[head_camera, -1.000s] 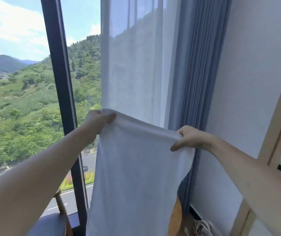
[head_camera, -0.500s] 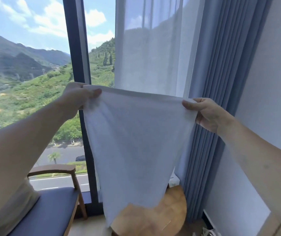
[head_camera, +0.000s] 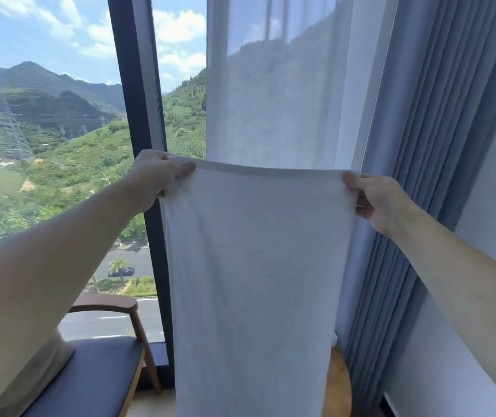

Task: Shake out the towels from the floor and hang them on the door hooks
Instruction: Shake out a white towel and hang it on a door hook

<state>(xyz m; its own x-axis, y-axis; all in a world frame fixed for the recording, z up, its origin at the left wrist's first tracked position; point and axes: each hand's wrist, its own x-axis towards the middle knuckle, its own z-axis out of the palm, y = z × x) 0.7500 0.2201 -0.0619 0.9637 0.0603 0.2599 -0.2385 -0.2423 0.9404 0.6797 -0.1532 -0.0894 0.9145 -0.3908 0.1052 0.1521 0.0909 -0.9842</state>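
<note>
White towel (head_camera: 255, 266) held up at arm's length before the window, spread flat, lower end hanging out of view. Left hand (head_camera: 156, 179) pinching the top left corner, thumb over the hem; right hand (head_camera: 376, 200) pinching the top right corner, fingers curled behind the cloth. Behind: sheer curtain (head_camera: 271, 100), blue drape (head_camera: 436, 130). Lower left, wooden armchair (head_camera: 111, 305) with grey cushion; round wooden side table (head_camera: 338, 383) just behind the towel's right edge.

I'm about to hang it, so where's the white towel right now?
The white towel hangs mid-frame before the sheer curtain, its top corners pinched by the left hand and right hand.
</note>
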